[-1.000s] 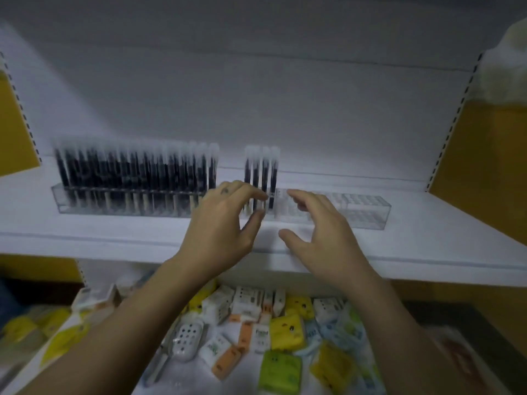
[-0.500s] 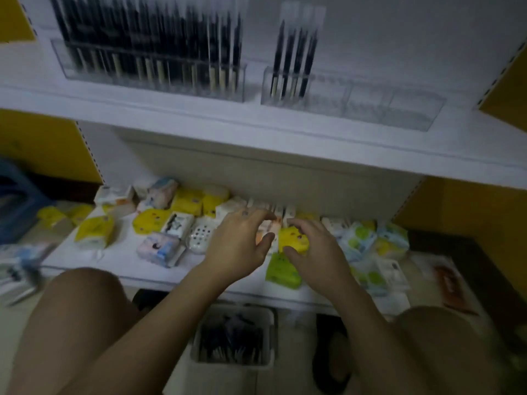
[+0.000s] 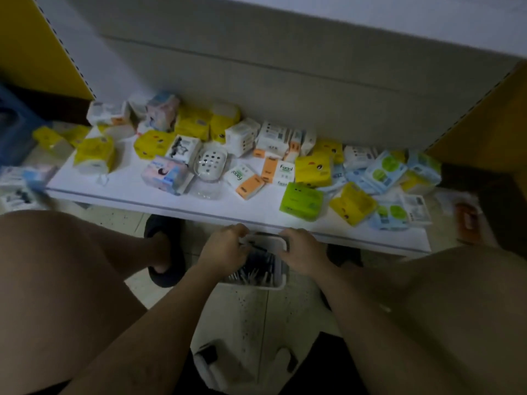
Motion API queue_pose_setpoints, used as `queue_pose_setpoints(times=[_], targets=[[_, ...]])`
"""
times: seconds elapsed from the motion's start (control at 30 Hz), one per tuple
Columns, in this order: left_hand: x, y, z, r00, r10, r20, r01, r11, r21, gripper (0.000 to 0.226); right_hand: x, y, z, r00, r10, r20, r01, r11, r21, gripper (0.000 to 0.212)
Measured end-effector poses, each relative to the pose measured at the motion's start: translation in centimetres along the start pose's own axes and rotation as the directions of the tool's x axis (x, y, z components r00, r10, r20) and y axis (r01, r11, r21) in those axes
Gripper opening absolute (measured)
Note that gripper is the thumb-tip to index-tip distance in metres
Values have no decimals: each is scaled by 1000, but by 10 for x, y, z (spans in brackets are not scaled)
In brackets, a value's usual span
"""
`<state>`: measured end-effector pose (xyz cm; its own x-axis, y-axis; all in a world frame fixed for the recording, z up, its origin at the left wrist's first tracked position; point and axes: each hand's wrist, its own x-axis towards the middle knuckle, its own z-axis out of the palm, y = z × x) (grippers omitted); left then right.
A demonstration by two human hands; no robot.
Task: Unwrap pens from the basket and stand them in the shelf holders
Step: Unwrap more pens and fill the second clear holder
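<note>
Head view, straight down onto a white plastic basket on the floor, between two bare knees. Inside the basket, a loose heap of dark pens, mostly in shadow. Left hand at the basket's left rim, fingers curled tight and seemingly pinching one wrapped pen lying across the far end of the basket. Right hand at the basket's far right corner, fingers bent over the rim; whether clamped on the rim, on a wrapper or on nothing, impossible to tell. Just beyond the basket and overhanging its far edge, a white lower shelf scattered with tissue packs and a soap dish. Shelf holders nowhere in view.

Likely trouble from here:
- Knocking knuckles or the pen against the overhanging shelf edge, for want of room above the basket.
- Dragging neighbouring pens out onto the floor by way of snagged wrappers.
- Tipping the light basket if pulled on one side only.
- Tearing the wrapper half blind in such poor light and dropping the bare pen back among the wrapped ones.
- Sweeping tissue packs off the shelf front on the way up.
</note>
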<state>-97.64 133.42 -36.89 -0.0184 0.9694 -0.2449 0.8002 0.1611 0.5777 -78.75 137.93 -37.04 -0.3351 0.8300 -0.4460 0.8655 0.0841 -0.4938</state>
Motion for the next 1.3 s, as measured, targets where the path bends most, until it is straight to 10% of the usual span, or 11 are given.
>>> queue_pose_setpoints(times=[0.33,0.63,1.07,1.3], targets=[[23,-46,28,953,-207,222,211,977,4,36,50,34,49,940,146,308,-156,988,8,46],[44,-68,63,888,-278,367,299,954,1,33,102,49,121,885,242,398,-271,962,17,6],[46,-84,71,812,-356,463,411,911,-21,31,124,62,159,766,376,521,-383,918,-100,47],[49,-88,84,791,-362,494,435,899,-38,33,125,66,151,788,384,480,-472,878,73,10]])
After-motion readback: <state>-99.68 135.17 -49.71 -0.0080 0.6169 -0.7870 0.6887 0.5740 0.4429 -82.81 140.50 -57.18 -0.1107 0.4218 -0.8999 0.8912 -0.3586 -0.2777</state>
